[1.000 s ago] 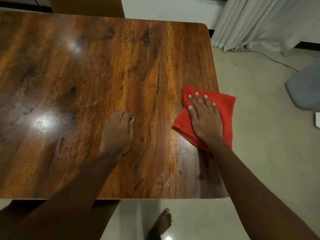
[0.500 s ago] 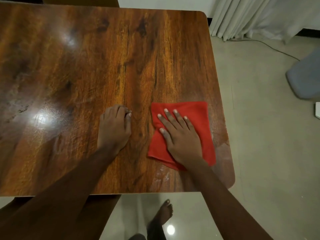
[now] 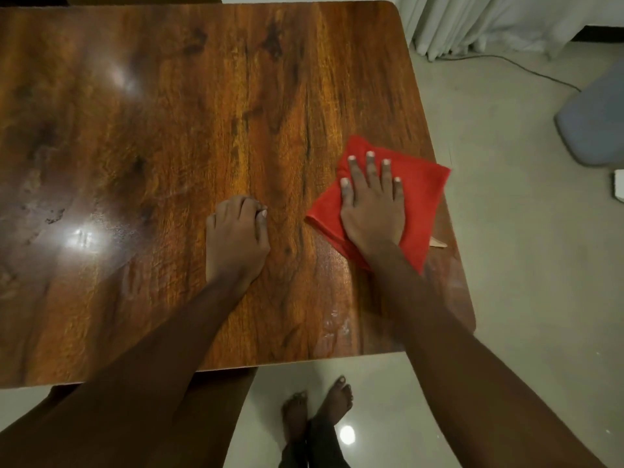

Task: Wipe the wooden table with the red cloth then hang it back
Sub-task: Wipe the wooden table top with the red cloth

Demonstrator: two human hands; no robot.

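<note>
The table [image 3: 169, 130] was mid-wipe — the cloth [image 3: 426, 187] lay at its right edge under the flat, straight-fingered right hand [image 3: 371, 211], the left hand [image 3: 236, 238] resting nearby, curled on nothing — so the next stroke probably called for pressing the cloth leftward across the rest of the table.

Home room: glossy wooden table [image 3: 202, 130], white curtains [image 3: 472, 25], tiled floor [image 3: 523, 265], bare feet [image 3: 317, 410].

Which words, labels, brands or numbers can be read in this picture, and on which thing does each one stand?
There are none to read.
The red cloth and the wooden table carry no writing.
The white object at the right edge is cut off and shows no print.
</note>
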